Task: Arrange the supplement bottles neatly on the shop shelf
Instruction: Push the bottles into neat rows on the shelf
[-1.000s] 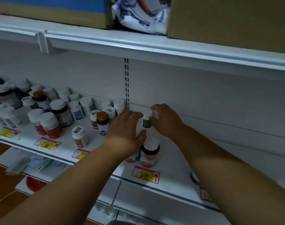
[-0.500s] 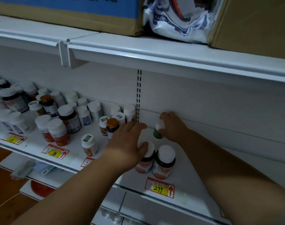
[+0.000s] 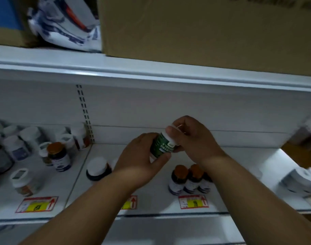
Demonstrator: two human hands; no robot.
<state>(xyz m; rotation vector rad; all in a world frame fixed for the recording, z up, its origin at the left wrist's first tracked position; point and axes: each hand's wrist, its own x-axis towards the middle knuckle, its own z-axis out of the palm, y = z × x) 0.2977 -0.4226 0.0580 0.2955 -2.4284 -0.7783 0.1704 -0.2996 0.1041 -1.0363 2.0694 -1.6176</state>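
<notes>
Left of the fingers, white-capped jars (image 3: pixel 22 181) and an orange-capped bottle (image 3: pixel 58 157) stand on the shelf (image 3: pixel 239 161); their contents cannot be told. The left hand (image 3: pixel 142 160) curls round the body of a green bottle (image 3: pixel 161 145), tilted, with white print, held above the shelf. The right hand (image 3: pixel 192 137) grips its white cap; three orange-capped bottles (image 3: pixel 189 179) stand below it.

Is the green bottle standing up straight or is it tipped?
Tipped. The green bottle leans with its white cap up and right, held off the shelf by the left hand and right hand.
</notes>
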